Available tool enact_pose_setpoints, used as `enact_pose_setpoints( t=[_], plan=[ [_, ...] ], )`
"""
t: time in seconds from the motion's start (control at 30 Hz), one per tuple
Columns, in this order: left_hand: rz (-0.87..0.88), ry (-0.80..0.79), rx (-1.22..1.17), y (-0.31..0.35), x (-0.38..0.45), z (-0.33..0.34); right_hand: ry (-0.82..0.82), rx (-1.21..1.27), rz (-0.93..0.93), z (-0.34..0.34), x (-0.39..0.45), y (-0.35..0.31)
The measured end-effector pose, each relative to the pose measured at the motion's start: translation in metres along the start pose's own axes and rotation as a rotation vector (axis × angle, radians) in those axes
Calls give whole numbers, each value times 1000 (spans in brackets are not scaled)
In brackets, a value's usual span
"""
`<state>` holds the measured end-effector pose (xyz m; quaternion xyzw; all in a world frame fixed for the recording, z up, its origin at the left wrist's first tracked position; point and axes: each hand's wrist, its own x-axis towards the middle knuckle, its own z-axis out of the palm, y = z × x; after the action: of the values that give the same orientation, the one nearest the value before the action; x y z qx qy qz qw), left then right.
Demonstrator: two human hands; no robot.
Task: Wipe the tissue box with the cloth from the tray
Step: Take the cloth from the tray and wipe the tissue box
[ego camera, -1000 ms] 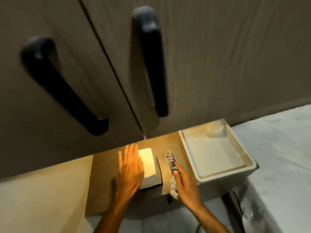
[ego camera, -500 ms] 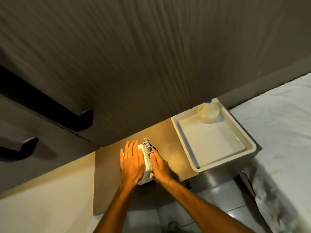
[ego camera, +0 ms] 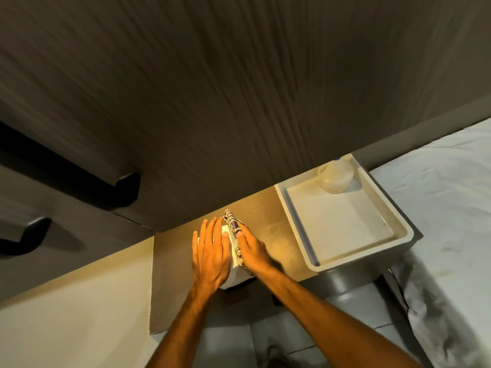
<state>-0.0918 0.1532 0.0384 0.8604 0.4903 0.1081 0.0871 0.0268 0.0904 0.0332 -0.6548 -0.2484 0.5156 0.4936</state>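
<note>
1. Head view: the fingers point(ego camera: 210, 235) of the left hand point(ego camera: 210, 257) lie straight and spread, flat on the top of the tissue box point(ego camera: 233, 272), gripping nothing.
2. The right hand point(ego camera: 253, 252) lies flat as well, its fingers stretched out and pressing the cloth point(ego camera: 232, 224) down on the right part of the box top; whether any finger curls around the cloth cannot be told.
3. The cloth is pale with a dark checked pattern; its far end sticks out past the fingertips, and a strip of it runs along the left edge of the right hand.
4. The tissue box is white and stands on the wooden shelf point(ego camera: 172, 282), lit warmly, near the shelf's middle; only its near side and a strip of its top between the two hands show.
5. To the right of the box, apart from it, a white tray point(ego camera: 398, 232) rests on the same shelf; a clear plastic bottle point(ego camera: 336, 175) stands in its far corner.
6. Dark cabinet doors point(ego camera: 239, 88) rise on the far side, with black handles point(ego camera: 79, 179) at the left.
7. A white bed sheet point(ego camera: 446, 208) lies on the right.
</note>
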Motion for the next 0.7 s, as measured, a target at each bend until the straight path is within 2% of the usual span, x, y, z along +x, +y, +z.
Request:
enact_pose_setpoints(
  t=[0.13, 0.27, 0.4, 0.5, 0.6, 0.7],
  plan=[
    [-29, -6, 11, 0, 2, 0, 43, -51, 93, 1, -16, 18],
    [8, -20, 48, 3, 2, -5, 33, -14, 32, 10, -49, 16],
    [76, -30, 90, 3, -2, -8, 34, 74, 6, 13, -13, -9],
    [8, -15, 58, 3, -1, -4, 13, 16, 37, 3, 2, -2],
    [-12, -14, 48, 4, 0, -4, 53, -20, 98, 4, -25, 22],
    [2, -14, 75, 11, 1, -10, 38, 51, 78, 15, -58, 24]
  ],
)
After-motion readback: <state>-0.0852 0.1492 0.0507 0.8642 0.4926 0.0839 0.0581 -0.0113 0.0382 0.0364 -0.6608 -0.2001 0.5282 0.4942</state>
